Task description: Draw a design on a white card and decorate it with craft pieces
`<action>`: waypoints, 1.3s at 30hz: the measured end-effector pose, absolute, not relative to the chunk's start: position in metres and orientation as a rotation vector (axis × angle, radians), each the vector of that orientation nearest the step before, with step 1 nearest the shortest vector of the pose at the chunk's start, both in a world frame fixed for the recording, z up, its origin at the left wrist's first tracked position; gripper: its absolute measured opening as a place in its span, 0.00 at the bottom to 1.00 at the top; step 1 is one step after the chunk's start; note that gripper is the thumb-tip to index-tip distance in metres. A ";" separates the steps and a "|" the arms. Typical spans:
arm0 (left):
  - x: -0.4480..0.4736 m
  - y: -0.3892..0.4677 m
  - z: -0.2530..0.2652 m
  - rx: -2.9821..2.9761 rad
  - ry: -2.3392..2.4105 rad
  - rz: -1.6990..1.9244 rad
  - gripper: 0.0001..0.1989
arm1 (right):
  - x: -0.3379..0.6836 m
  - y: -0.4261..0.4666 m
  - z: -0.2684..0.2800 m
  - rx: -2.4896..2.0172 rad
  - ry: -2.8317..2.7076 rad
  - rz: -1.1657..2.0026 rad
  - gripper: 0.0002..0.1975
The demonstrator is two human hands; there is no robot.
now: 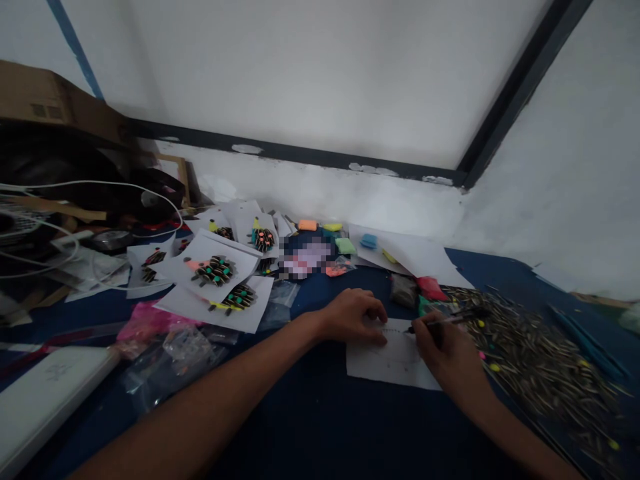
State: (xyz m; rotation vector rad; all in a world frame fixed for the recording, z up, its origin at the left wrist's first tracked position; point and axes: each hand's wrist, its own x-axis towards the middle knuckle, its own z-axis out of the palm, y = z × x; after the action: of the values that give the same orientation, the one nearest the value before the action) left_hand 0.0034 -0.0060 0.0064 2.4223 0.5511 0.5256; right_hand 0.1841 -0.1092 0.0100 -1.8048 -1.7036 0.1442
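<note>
A small sheet of white paper (383,365) lies on the dark blue tabletop in front of me, with a row of small dark pen marks near its upper edge. My left hand (353,317) rests on the paper's upper left part, thumb and fingers apart, holding nothing. Pinched in my right hand (447,353) is a dark pen (456,316), its tip at or just above the paper near the drawn line. Beside my right hand spreads a heap of striped sunflower seeds (545,360) dotted with coloured bits.
Finished-looking hedgehog pictures on paper (215,267) overlap at the left. Coloured clay packets, among them blue (369,241) and red (431,288), sit behind my hands. Clear plastic bags (165,367), a white box (55,400) and cables are at the left; a wall stands behind.
</note>
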 end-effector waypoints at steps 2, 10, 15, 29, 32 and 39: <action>0.003 -0.006 0.007 2.414 0.553 0.515 0.17 | 0.184 -0.110 0.011 -1.814 -1.704 0.151 0.17; 0.003 -0.005 0.006 2.420 0.537 0.545 0.16 | 0.185 -0.110 0.009 -1.819 -1.728 0.157 0.17; 0.003 -0.006 0.007 2.425 0.541 0.536 0.16 | 0.186 -0.110 0.008 -1.823 -1.728 0.146 0.17; 0.003 -0.007 0.007 2.420 0.548 0.534 0.16 | 0.186 -0.110 0.007 -1.806 -1.735 0.138 0.15; 0.003 -0.006 0.007 2.414 0.551 0.538 0.16 | 0.186 -0.110 0.007 -1.819 -1.727 0.159 0.16; 0.003 -0.007 0.008 2.415 0.558 0.516 0.16 | 0.185 -0.108 0.007 -1.838 -1.740 0.151 0.17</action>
State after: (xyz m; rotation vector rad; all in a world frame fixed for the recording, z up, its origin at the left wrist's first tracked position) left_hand 0.0026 -0.0066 0.0077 2.4148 0.5582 0.5159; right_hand 0.1853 -0.1081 0.0071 -1.8383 -1.7405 0.1513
